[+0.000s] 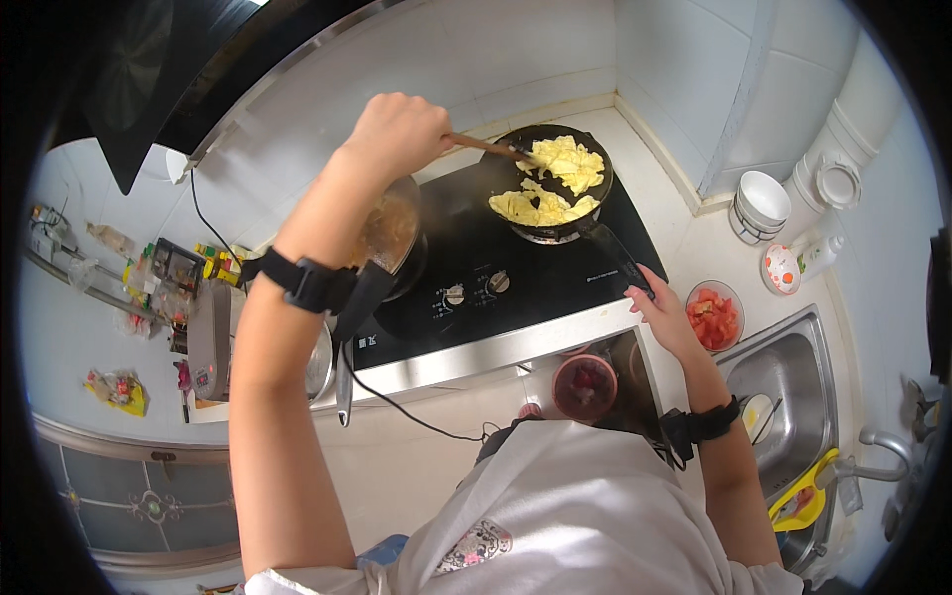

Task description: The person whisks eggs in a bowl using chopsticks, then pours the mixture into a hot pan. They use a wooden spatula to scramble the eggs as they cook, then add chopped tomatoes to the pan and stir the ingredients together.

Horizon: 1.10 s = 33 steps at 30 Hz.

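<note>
My left hand (405, 135) is closed around the handle of a wooden spatula (487, 146), high over the hob. The spatula's far end meets cooked yellow egg (571, 165) in a black frying pan (611, 175). A second portion of egg (537, 209) lies in the near part of the pan. The fingers of my right hand (657, 306) grip the pan's black handle (616, 251). Left of the pan, a pot of brownish food in liquid (390, 227) is partly hidden by my left forearm. Both rest on a black glass gas hob (461, 223).
Chopped tomato fills a glass bowl (715, 315) right of my right hand, beside the steel sink (788, 372). Stacked bowls (762, 201) and a white bottle (822, 253) stand behind. A metal pan (320, 361) is at left, and a black cable (401, 407) hangs before the counter.
</note>
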{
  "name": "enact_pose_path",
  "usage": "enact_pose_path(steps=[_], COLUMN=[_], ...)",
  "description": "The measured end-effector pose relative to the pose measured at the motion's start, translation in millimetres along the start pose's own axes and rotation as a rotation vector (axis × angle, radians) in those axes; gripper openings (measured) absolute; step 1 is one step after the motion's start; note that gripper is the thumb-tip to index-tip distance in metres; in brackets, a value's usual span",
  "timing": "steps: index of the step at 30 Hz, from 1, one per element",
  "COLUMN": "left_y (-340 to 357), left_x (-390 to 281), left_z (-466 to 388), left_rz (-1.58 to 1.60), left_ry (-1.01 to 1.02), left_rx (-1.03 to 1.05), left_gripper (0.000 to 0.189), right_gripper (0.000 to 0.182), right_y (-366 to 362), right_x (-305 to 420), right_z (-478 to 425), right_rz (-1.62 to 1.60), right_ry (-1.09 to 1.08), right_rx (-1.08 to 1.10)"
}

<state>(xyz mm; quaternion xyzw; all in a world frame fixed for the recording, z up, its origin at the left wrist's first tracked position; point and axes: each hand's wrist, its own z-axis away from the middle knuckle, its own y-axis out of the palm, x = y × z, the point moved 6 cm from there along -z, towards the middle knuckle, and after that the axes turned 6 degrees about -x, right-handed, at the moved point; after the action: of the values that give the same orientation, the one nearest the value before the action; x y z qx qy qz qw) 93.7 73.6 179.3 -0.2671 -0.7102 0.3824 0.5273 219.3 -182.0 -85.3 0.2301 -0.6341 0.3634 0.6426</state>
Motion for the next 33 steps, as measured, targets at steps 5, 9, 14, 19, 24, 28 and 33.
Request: enact_pose_path(steps=[5,9,14,19,24,28,33], left_y=[55,34,7,6,35,21,55], left_x=[-23,-12,7,-7,-33,-11,-13], left_z=[-17,-1,16,17,1,0,-11], left_rz=[0.146,0.152,0.052,0.134,0.156,0.295,0.212], left_ry=[-0.049,0.019,0.004,0.077,0.116,0.045,0.010], left_rx=[0.012,0.090,0.018,-0.030,0.026,0.190,0.072], left_gripper=[0.022,0.019,0.017,0.018,0.018,0.017,0.017], right_gripper=[0.051,0.052,0.052,0.051,0.051,0.051,0.052], right_y=[-1,-2,0,-2,-2,-3,-2], right_x=[4,-1,-1,-2,-2,0,2], right_z=[-1,-1,0,-1,-2,-1,-2], right_rz=[0.045,0.027,0.006,0.023,0.050,0.056,0.041], right_ry=[-0.006,-0.008,-0.012,-0.032,-0.018,-0.024,-0.005], right_rx=[0.017,-0.007,-0.008,-0.003,0.006,-0.001,0.003])
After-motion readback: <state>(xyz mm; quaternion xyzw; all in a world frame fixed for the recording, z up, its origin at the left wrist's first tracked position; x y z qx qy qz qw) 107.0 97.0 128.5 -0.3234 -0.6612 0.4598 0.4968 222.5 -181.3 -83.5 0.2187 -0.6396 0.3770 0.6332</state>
